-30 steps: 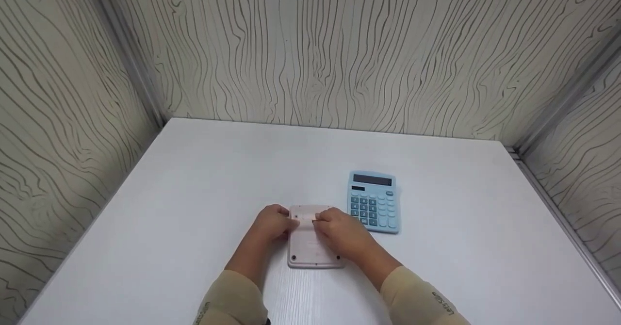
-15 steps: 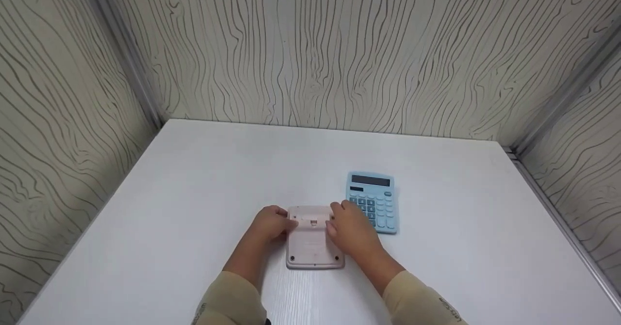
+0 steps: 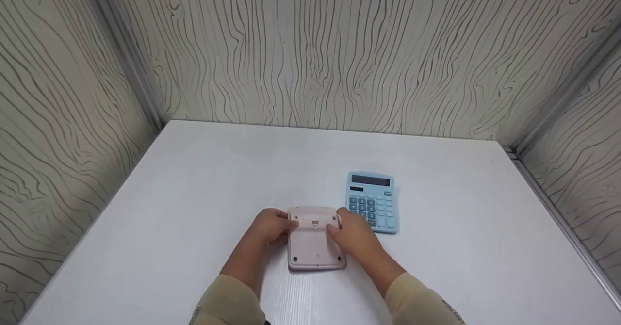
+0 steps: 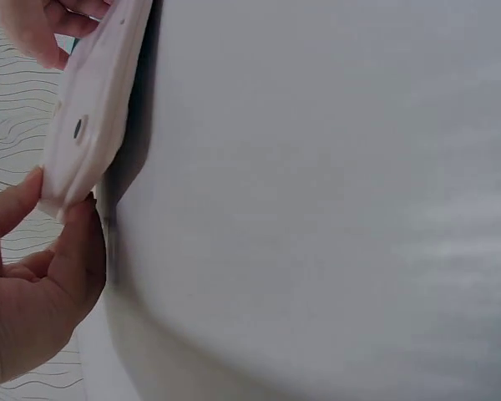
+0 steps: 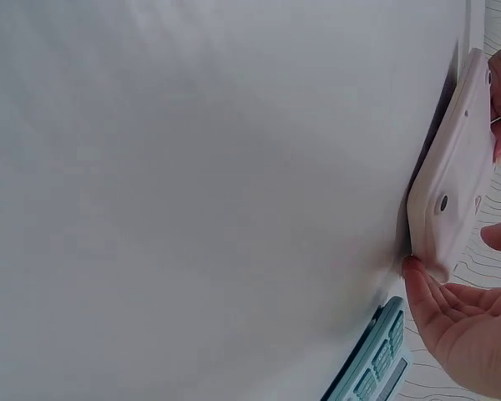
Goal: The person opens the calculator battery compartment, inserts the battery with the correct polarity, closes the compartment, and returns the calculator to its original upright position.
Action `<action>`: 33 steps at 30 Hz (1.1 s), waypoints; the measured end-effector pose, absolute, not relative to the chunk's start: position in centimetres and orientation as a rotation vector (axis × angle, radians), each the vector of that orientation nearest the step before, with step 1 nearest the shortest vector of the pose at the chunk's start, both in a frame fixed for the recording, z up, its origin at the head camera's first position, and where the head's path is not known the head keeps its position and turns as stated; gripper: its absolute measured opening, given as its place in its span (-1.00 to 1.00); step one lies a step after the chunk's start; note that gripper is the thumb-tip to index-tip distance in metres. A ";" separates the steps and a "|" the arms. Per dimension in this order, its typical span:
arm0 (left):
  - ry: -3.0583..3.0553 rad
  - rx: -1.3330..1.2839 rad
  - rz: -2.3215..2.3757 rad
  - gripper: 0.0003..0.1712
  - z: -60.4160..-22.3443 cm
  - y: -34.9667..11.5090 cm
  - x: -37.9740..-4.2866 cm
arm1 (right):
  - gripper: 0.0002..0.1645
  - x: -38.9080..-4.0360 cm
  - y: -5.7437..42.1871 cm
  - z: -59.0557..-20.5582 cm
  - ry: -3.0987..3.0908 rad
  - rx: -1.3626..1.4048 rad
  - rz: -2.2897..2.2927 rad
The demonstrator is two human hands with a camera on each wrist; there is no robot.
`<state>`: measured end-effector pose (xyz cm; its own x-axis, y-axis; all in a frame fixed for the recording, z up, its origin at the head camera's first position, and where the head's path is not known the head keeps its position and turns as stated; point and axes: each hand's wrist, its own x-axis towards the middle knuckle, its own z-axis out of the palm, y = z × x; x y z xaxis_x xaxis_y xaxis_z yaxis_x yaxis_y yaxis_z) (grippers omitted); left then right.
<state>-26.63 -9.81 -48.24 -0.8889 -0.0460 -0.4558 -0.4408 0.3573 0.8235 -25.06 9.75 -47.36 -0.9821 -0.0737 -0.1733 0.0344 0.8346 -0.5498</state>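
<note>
A pale pink calculator [image 3: 315, 242] is turned face down in the head view, its back with dark round feet and a small notch showing. My left hand [image 3: 272, 224] pinches its left edge near the top, thumb on the back and fingers underneath. On the opposite edge my right hand [image 3: 356, 230] holds it, thumb over the back and fingertips at the side. Both wrist views show a dark shadow under the tilted pink calculator. Its keys are hidden. Just beyond the right hand lies a light blue calculator [image 3: 383, 206], keys up, its lower left partly covered by that hand.
The white table [image 3: 233, 165] spreads around the two calculators. Behind it stands a panel with a wood-grain line pattern [image 3: 310, 48], and similar panels rise at both sides. Metal posts [image 3: 128, 58] mark the corners.
My right hand has moved from the middle of the pink calculator's back to its right edge, uncovering the notch. The left hand keeps its grip. The blue calculator stays in place.
</note>
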 end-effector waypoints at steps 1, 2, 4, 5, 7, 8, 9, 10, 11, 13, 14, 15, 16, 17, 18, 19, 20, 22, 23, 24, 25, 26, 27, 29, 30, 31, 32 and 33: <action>2.266 -0.435 1.545 -0.53 -48.2 -9.8 -26.7 | -0.47 -25.1 9.8 -47.3 2.811 -0.015 -0.888; 2.260 -0.436 1.552 -0.53 -48.0 -9.8 -26.7 | -0.47 -25.2 9.9 -47.3 2.793 0.003 -0.921; 2.261 -0.416 1.563 -0.55 -47.8 -9.9 -26.8 | -0.43 -25.3 10.0 -47.1 2.757 0.048 -0.992; 2.264 -0.402 1.567 -0.56 -47.7 -9.9 -26.8 | -0.40 -25.3 10.1 -47.0 2.734 0.071 -1.035; 2.262 -0.381 1.586 -0.57 -47.4 -10.0 -26.9 | -0.33 -25.3 10.1 -46.6 2.695 0.119 -1.117; 2.264 -0.370 1.593 -0.58 -47.3 -10.1 -27.0 | -0.31 -25.4 10.1 -46.4 2.681 0.138 -1.147; 2.267 -0.360 1.598 -0.58 -47.1 -10.1 -27.0 | -0.30 -25.4 10.1 -46.2 2.670 0.150 -1.172; 2.268 -0.360 1.601 -0.57 -47.0 -10.1 -27.0 | -0.30 -25.4 10.1 -46.1 2.664 0.155 -1.188; 2.268 -0.367 1.602 -0.56 -46.8 -10.1 -27.0 | -0.30 -25.4 10.0 -45.9 2.659 0.159 -1.199; 2.268 -0.381 1.609 -0.54 -46.4 -10.0 -27.0 | -0.29 -25.3 9.9 -45.5 2.653 0.162 -1.209; 2.272 -0.385 1.611 -0.54 -46.2 -9.9 -27.0 | -0.29 -25.3 9.9 -45.4 2.652 0.158 -1.209; 2.278 -0.391 1.612 -0.53 -46.0 -9.8 -27.0 | -0.28 -25.3 9.8 -45.3 2.651 0.152 -1.212; 2.283 -0.395 1.618 -0.53 -45.8 -9.7 -27.0 | -0.25 -25.2 9.7 -45.2 2.647 0.148 -1.218; 2.290 -0.395 1.623 -0.53 -45.6 -9.5 -26.9 | -0.22 -25.2 9.6 -45.1 2.643 0.142 -1.225; 2.297 -0.392 1.633 -0.53 -45.4 -9.3 -26.9 | -0.17 -25.2 9.6 -45.0 2.641 0.134 -1.235; 2.309 -0.381 1.640 -0.52 -45.1 -9.1 -26.8 | -0.09 -25.2 9.5 -44.9 2.637 0.131 -1.246; 2.317 -0.374 1.647 -0.52 -44.9 -8.9 -26.7 | -0.01 -25.1 9.4 -44.9 2.637 0.125 -1.252; 2.329 -0.353 1.671 -0.53 -44.4 -8.5 -26.5 | 0.20 -25.2 9.3 -44.8 2.636 0.116 -1.264; 2.332 -0.343 1.683 -0.53 -44.1 -8.4 -26.4 | 0.29 -25.2 9.2 -44.8 2.636 0.111 -1.268; 2.331 -0.330 1.700 -0.53 -43.9 -8.2 -26.3 | 0.37 -25.2 9.2 -44.8 2.635 0.108 -1.273; 2.329 -0.315 1.716 -0.54 -43.6 -8.0 -26.2 | 0.43 -25.2 9.1 -44.9 2.633 0.110 -1.277; 2.323 -0.303 1.735 -0.55 -43.4 -7.8 -26.2 | 0.47 -25.2 9.1 -44.9 2.632 0.109 -1.280; 2.310 -0.286 1.760 -0.55 -43.2 -7.7 -26.2 | 0.49 -25.3 9.1 -44.9 2.626 0.111 -1.294; 2.281 -0.262 1.803 -0.55 -42.8 -7.3 -26.1 | 0.52 -25.3 9.1 -45.0 2.610 0.131 -1.318; 2.259 -0.252 1.828 -0.55 -42.7 -7.2 -26.0 | 0.53 -25.3 9.0 -45.0 2.602 0.142 -1.329; 2.239 -0.245 1.847 -0.56 -42.5 -7.0 -26.0 | 0.53 -25.3 9.0 -45.0 2.595 0.151 -1.339; 2.224 -0.234 1.865 -0.57 -42.4 -6.9 -25.9 | 0.52 -25.3 9.0 -45.1 2.589 0.158 -1.350; 2.209 -0.226 1.881 -0.57 -42.3 -6.8 -25.9 | 0.51 -25.3 9.0 -45.1 2.588 0.158 -1.359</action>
